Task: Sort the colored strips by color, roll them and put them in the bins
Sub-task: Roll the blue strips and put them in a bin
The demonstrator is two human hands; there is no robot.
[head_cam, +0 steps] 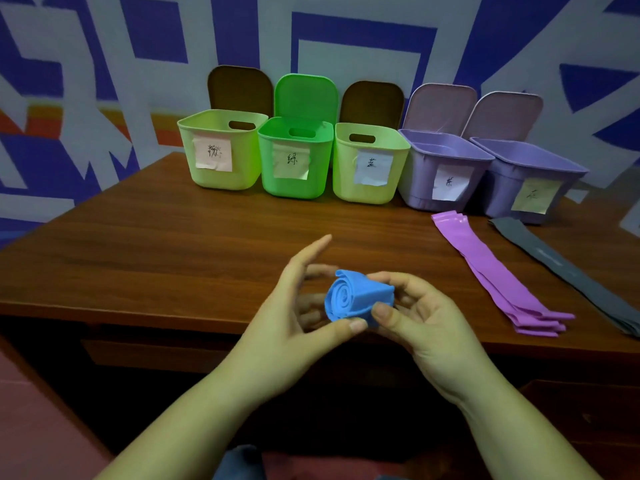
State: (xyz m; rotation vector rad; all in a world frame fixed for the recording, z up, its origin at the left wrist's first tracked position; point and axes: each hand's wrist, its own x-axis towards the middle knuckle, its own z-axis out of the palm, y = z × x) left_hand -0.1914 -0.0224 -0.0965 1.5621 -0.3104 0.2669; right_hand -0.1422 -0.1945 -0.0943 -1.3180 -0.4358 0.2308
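Five plastic bins stand in a row at the back of my wooden table (173, 237), each with its lid tipped up and a paper note stuck on its front: a pale yellow-green bin (221, 150), a bright green bin (294, 161), a second pale yellow-green bin (367, 164), and two lilac ones, the nearer lilac bin (440, 171) and the far lilac bin (526, 181) at the right end. All have rounded corners and smooth walls; the three left ones show a slot handle.

One rolled blue strip (358, 296) sits between my hands just above the table's near edge, wound into a soft spiral whose coiled end faces me. My left hand (294, 317) is half open: the thumb presses the roll's lower edge, the forefinger stretches straight out and the other fingers lie behind the coil. My right hand (422, 313) curls round the roll's side, thumb on its front and fingers wrapped over the top.

To the right, flat on the wood, lies a stack of glossy purple strips (498, 275); I cannot count its layers. Beside it lies a dull grey strip (571, 271), running off towards the edge of view.
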